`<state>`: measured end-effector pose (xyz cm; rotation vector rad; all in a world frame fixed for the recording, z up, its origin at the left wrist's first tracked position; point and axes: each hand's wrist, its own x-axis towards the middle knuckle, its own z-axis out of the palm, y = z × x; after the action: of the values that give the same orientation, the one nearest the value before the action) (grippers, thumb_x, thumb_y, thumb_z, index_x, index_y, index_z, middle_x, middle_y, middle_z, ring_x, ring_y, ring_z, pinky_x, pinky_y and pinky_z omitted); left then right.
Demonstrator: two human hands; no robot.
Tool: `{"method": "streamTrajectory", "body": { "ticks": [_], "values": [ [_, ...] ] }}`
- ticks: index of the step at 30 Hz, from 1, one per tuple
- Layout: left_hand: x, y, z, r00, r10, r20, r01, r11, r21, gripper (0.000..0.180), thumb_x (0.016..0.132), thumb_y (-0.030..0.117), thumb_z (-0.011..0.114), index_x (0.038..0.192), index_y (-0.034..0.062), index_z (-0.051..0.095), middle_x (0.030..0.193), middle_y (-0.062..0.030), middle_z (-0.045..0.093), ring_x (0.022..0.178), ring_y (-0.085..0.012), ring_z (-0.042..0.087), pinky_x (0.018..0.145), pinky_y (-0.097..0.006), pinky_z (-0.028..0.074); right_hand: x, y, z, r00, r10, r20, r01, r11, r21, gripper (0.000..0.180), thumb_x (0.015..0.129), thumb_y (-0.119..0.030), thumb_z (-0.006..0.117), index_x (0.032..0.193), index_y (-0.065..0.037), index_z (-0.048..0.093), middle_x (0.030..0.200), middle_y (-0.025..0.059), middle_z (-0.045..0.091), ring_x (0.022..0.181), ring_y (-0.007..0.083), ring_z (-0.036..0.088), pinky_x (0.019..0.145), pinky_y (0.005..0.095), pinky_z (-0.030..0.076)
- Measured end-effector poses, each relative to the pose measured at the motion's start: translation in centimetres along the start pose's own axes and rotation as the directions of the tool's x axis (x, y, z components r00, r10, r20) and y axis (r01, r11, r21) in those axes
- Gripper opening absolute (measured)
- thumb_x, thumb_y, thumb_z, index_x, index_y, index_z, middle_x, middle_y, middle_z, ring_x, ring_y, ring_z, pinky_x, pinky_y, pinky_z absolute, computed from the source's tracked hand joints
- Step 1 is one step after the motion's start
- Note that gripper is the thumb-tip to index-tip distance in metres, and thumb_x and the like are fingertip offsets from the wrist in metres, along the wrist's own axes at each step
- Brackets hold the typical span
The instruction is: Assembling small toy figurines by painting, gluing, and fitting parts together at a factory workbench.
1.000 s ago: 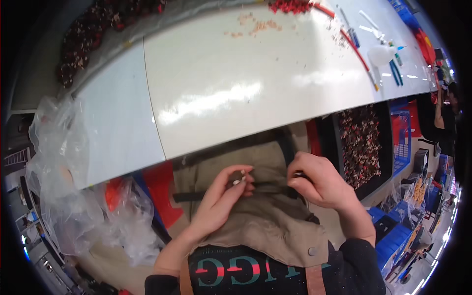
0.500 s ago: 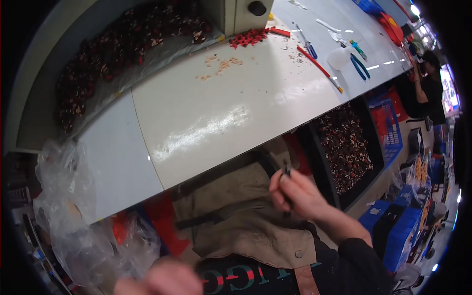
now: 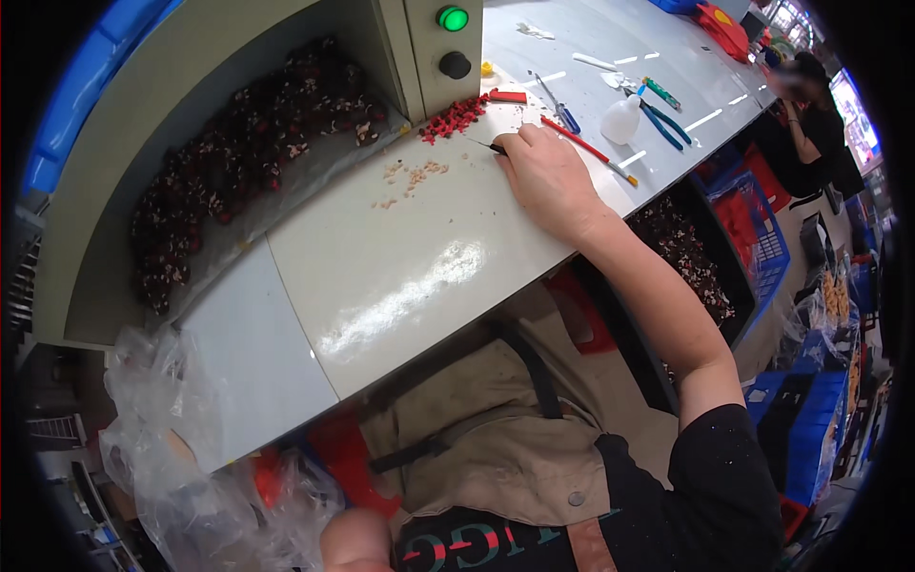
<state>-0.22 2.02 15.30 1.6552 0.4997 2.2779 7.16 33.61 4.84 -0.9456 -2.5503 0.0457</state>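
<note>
My right hand rests on the white tabletop, fingers closed round a thin dark tool with a fine needle-like tip. That tip points left, between a heap of small red pieces and a loose scatter of tiny pale pieces. A red strip lies beside the red heap. Low in the picture, my left hand shows only as a rounded part near my apron; its fingers are hidden.
Beyond my right hand lie a screwdriver, a red stick, a squeeze bottle and pliers. At left, a machine opening holds piled dark, red and pale pieces. Plastic bags hang at the table's edge. A co-worker sits far right.
My right hand has gone from above my lap up and forward onto the tabletop, carrying the thin tool. My left hand has dropped lower. The view has shifted, bringing a green light into sight.
</note>
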Motion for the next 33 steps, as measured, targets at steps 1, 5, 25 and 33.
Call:
{"method": "streamTrajectory", "body": {
  "ticks": [1, 5, 25, 33],
  "values": [
    [0.1, 0.2, -0.2, 1.0, 0.0, 0.007, 0.0, 1.0, 0.0, 0.026, 0.084, 0.013, 0.061, 0.109, 0.0203, 0.057, 0.104, 0.0012, 0.056, 0.063, -0.0153, 0.05, 0.065, -0.029, 0.035, 0.4, 0.1, 0.1, 1.0, -0.001, -0.009, 0.0, 1.0, -0.028, 0.023, 0.089, -0.019, 0.053, 0.103, -0.003, 0.06, 0.092, 0.0136, 0.056, 0.094, 0.029, 0.054, 0.078, 0.0393, 0.045],
    [0.9, 1.5, -0.1, 0.996, -0.079, -0.03, 0.08, 0.997, 0.014, 0.028, 0.084, 0.008, 0.058, 0.111, 0.0127, 0.056, 0.111, 0.0065, 0.054, 0.065, -0.0144, 0.051, 0.064, -0.029, 0.035, 0.1, 1.0, -1.3, 0.996, -0.021, -0.092, 0.026, 0.999, 0.047, 0.024, 0.089, -0.021, 0.054, 0.105, -0.003, 0.06, 0.094, 0.0133, 0.057, 0.094, 0.0292, 0.055, 0.08, 0.0383, 0.045],
    [-9.8, -5.7, -5.4, 0.266, -0.944, -0.195, 0.952, 0.226, 0.206, 0.019, 0.084, 0.007, 0.06, 0.102, 0.007, 0.056, 0.081, 0.0027, 0.045, 0.074, -0.005, 0.042, 0.066, -0.019, 0.035, -7.2, 2.3, -5.2, 0.949, 0.161, -0.271, 0.011, 0.843, 0.537, 0.022, 0.093, -0.014, 0.054, 0.11, 0.0, 0.058, 0.089, 0.0038, 0.058, 0.072, 0.0074, 0.051, 0.068, 0.0206, 0.041],
    [-12.1, -7.1, -4.3, 0.138, -0.958, -0.253, 0.978, 0.091, 0.188, 0.026, 0.08, 0.003, 0.063, 0.104, 0.0074, 0.056, 0.077, 0.0052, 0.044, 0.069, -0.0022, 0.039, 0.06, -0.017, 0.031, -15.0, -7.8, -2.3, 0.983, -0.038, 0.18, -0.181, -0.024, 0.983, 0.015, 0.087, -0.012, 0.059, 0.092, 0.0, 0.051, 0.085, 0.0118, 0.054, 0.068, 0.0137, 0.056, 0.059, 0.0224, 0.049]
  ]
}}
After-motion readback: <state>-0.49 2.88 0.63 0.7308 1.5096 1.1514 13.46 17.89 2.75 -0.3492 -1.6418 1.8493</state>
